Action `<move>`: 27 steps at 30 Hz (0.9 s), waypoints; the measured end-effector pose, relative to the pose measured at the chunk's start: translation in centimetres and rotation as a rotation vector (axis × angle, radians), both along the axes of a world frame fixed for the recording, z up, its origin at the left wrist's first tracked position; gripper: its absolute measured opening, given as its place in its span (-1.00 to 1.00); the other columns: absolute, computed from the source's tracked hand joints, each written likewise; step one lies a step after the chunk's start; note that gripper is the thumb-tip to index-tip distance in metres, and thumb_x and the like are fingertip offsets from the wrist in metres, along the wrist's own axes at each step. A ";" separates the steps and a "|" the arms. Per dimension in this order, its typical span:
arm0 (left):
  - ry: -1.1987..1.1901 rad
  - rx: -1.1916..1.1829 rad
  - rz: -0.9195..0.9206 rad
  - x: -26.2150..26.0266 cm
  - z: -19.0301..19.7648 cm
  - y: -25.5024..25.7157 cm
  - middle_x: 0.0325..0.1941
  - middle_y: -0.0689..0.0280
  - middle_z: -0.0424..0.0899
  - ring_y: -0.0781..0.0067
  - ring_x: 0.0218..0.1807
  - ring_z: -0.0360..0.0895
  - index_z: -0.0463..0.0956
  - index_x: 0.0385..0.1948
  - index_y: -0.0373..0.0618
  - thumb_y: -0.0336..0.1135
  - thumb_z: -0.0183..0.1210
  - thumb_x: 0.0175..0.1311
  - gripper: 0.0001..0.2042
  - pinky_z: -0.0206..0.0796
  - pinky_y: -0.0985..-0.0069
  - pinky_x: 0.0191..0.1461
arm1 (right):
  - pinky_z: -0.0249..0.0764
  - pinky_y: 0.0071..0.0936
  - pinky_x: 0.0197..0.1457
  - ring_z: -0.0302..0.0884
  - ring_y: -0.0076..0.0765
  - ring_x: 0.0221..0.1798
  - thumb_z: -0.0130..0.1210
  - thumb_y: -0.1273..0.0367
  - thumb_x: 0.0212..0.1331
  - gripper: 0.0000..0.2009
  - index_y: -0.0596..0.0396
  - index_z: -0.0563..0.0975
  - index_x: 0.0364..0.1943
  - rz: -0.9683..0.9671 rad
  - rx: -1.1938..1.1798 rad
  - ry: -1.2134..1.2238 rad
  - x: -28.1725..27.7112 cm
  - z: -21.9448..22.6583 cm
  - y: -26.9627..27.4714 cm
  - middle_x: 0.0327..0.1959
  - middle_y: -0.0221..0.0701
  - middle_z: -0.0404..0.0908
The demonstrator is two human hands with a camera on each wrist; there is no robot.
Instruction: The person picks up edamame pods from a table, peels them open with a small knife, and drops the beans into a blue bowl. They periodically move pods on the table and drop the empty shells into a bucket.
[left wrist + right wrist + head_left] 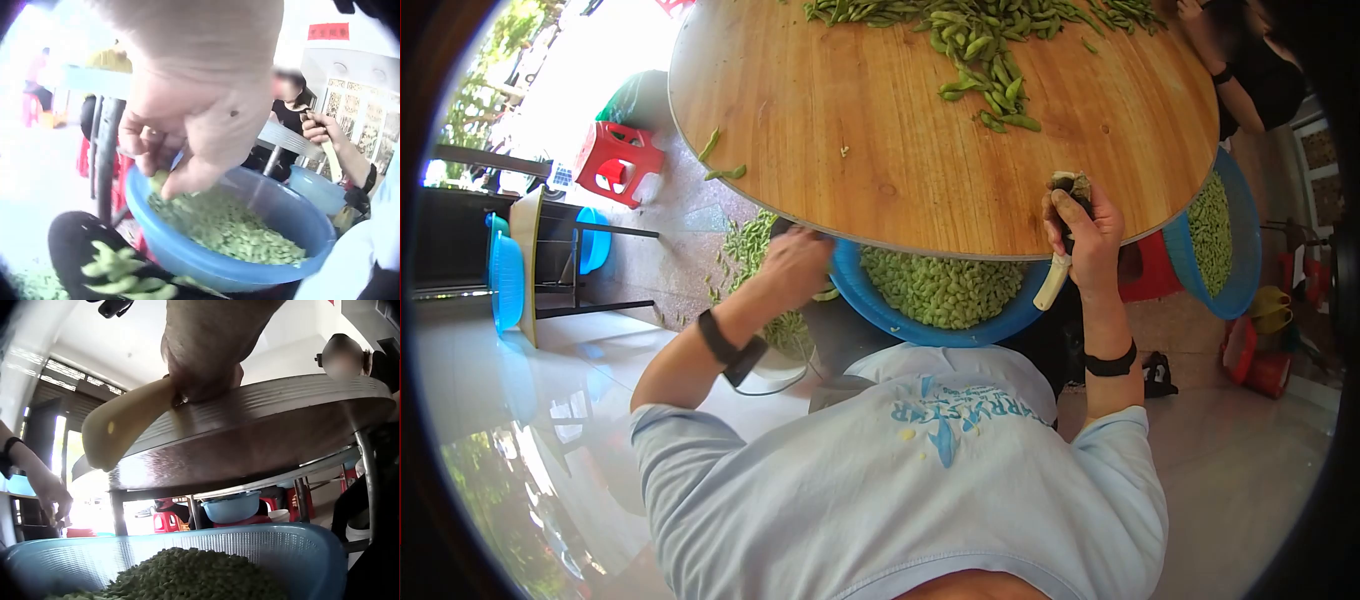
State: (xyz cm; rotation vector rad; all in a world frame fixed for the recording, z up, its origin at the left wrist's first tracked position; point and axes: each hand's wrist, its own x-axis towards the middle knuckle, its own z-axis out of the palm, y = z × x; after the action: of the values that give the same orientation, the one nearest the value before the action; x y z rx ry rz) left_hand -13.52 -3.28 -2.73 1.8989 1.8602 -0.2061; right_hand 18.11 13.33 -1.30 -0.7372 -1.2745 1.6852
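The left hand pinches a green pod between thumb and fingers, with only part of it showing, so which way its long axis runs cannot be told. In the left wrist view that pod hangs in front of the blue basin's rim, and the basin spreads away to the right of the left hand. The right hand is clenched round a tool, its thumb laid along the dark part; the tool's long axis slants, the pale end pointing down and a little toward the left hand. What counts here is that the basin, heaped with beans, sits between the two hands, under the near edge of the bench, with the pinched pod on its left side and the tool by its right. The pile lies on the bench ahead of both hands; its closest tip is ahead and slightly left of the right hand, which is the nearer one. Two stray pods lie at the bench edge, ahead and left of the left hand; more lap pods lie below that hand.
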 end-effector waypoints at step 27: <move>-0.672 0.231 0.269 0.6 -11.5 4.9 -0.23 0.13 0.59 0.18 -0.25 0.55 0.51 -0.18 -0.23 -0.58 0.09 0.06 -0.75 0.42 0.33 -0.24 | 0.17 -0.72 -0.68 0.30 -0.66 -0.66 -0.03 0.49 0.25 -0.92 0.18 0.44 -0.23 -0.061 0.095 -0.039 -0.6 0.6 -1.6 -0.54 -0.39 0.48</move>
State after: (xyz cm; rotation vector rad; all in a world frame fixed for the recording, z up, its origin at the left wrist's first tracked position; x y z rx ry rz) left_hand -12.88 1.58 -14.20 1.5498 1.6701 0.6785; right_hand 17.47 11.78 -0.72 -0.7478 -1.3364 1.5575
